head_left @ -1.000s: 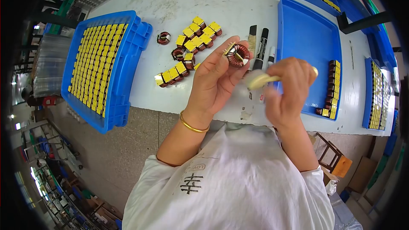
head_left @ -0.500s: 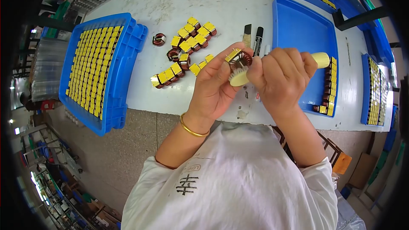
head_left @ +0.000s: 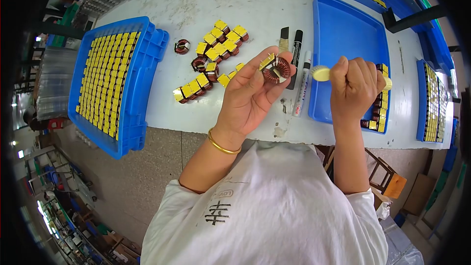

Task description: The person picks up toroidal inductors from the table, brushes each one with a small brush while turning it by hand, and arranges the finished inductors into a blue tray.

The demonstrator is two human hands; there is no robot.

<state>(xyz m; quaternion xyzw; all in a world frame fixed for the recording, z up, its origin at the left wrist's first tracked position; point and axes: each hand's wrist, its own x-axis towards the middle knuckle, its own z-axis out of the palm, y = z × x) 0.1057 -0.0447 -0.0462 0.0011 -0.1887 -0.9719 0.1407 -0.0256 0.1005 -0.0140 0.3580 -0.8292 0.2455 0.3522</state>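
My left hand [head_left: 248, 95] holds a copper-wound ring coil [head_left: 276, 70] with a yellow base between thumb and fingers, its open ring facing up. Closed round the handle of a pale yellow brush [head_left: 321, 73] is my right hand [head_left: 357, 88]; the brush head points left, apart from the coil. On the table to the left of my left hand lie several coils with yellow bases [head_left: 216, 41], some in rows. One loose coil [head_left: 182, 46] lies apart from them.
A blue tray [head_left: 147, 68] full of yellow-based coils stands at the left. At the right a blue tray [head_left: 343, 29] holds a column of coils. Between lie a black marker [head_left: 297, 49], a white marker [head_left: 302, 86] and a blade [head_left: 284, 39]. Another filled tray [head_left: 421, 103] sits far right.
The brush first came left to the coil in my left hand, then moved back right with my right hand, away from the coil. The coil has turned slightly.
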